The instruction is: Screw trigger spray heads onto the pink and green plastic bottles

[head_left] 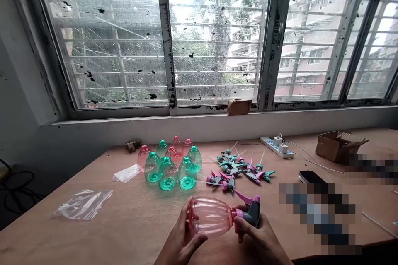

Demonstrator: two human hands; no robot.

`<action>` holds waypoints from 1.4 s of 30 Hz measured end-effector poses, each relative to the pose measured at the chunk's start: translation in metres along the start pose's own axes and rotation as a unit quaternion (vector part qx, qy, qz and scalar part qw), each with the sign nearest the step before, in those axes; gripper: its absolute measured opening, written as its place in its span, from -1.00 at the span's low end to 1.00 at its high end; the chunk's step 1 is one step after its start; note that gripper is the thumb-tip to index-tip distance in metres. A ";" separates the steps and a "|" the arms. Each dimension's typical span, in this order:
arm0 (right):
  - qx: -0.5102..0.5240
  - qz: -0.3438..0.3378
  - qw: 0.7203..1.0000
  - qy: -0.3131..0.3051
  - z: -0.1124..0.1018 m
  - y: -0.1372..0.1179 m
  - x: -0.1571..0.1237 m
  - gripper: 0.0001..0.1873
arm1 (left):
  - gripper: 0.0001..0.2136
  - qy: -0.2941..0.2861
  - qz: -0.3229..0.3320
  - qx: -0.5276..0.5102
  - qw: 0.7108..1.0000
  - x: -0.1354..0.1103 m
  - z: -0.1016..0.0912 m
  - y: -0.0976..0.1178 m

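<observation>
A smooth wooden table (130, 223) stands under a grimy barred window (214, 33). Near the table's front edge, the left hand (180, 242) curls around the base of a bulbous, translucent pink bottle (211, 216) lying sideways. The right hand (261, 238) grips its grey-and-pink trigger head (250, 211). Glossy green and pink bottles (169, 165) cluster behind.

Inspection finds your left hand (180, 238) and your right hand (261, 236) both bare from fingertips to wrist, the fingers slender and uncovered, with bare skin running back behind each wrist to the lower edge of view, where any clothing further up lies out of sight.
</observation>
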State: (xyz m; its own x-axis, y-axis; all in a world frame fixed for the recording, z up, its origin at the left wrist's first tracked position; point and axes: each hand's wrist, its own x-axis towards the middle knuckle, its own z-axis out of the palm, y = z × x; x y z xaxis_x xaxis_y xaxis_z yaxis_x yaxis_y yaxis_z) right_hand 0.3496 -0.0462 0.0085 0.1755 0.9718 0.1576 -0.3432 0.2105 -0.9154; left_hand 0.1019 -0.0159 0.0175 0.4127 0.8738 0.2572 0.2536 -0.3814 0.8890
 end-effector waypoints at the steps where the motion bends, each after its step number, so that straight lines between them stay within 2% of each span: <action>1: 0.000 0.006 1.000 -0.003 0.000 0.000 0.000 -0.52 | -0.17 -0.002 0.013 -0.001 1.000 0.000 0.000 0.000; 6: -0.013 0.018 1.000 -0.005 0.002 -0.002 -0.001 -0.53 | -0.16 0.026 0.085 0.059 0.994 0.002 0.000 0.001; 10: -0.021 0.001 1.000 0.005 0.003 -0.003 -0.002 -0.53 | -0.11 0.011 0.058 0.034 0.998 0.002 -0.001 -0.009; 14: -0.028 0.008 0.999 0.026 0.004 -0.002 -0.002 -0.52 | -0.17 0.007 0.033 -0.021 0.999 0.003 0.002 -0.020; 18: -0.018 0.040 0.998 0.048 0.005 0.001 -0.002 -0.49 | -0.03 0.029 0.086 0.049 0.995 0.003 0.003 -0.020; 21: -0.014 0.036 0.999 0.037 0.004 0.001 -0.002 -0.50 | 0.03 0.013 0.081 0.076 0.994 0.002 0.001 -0.015; 25: -0.014 0.030 0.999 0.035 0.004 0.004 -0.001 -0.50 | -0.30 0.011 0.042 0.020 0.999 0.003 0.000 -0.012; 26: -0.010 0.033 0.999 0.038 0.004 0.005 -0.001 -0.49 | -0.33 0.010 0.034 0.005 0.999 0.004 0.002 -0.013; 28: 0.000 0.043 0.998 0.047 0.004 0.008 0.000 -0.48 | -0.23 0.007 0.028 -0.016 0.999 0.005 0.005 -0.018; 32: 0.024 0.058 0.996 0.057 0.006 0.012 0.001 -0.45 | 0.14 0.018 0.053 -0.006 0.998 0.006 0.008 -0.032; 34: 0.037 0.058 0.996 0.064 0.006 0.013 0.002 -0.45 | 0.09 -0.007 0.056 0.005 0.998 0.005 0.006 -0.038; 37: 0.043 0.056 0.995 0.073 0.007 0.013 0.003 -0.44 | -0.18 -0.041 0.030 0.001 0.999 0.005 0.003 -0.047; 38: 0.040 0.054 0.995 0.073 0.007 0.013 0.003 -0.44 | -0.18 -0.042 0.025 -0.007 0.999 0.007 0.003 -0.051; 41: 0.020 0.052 0.996 0.070 0.008 0.013 0.003 -0.42 | 0.12 -0.019 -0.005 -0.057 0.998 0.018 0.007 -0.062; 42: 0.010 0.055 0.996 0.073 0.009 0.013 0.003 -0.41 | 0.13 -0.011 -0.033 -0.078 0.996 0.023 0.009 -0.066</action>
State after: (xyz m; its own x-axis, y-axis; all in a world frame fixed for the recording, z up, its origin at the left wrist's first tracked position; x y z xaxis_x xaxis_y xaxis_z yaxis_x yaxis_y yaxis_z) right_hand 0.3377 -0.0396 0.0001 0.2672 0.9636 -0.0005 -0.3854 0.1063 -0.9166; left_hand 0.1025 0.0267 -0.0382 0.4188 0.8879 0.1904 0.1414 -0.2709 0.9522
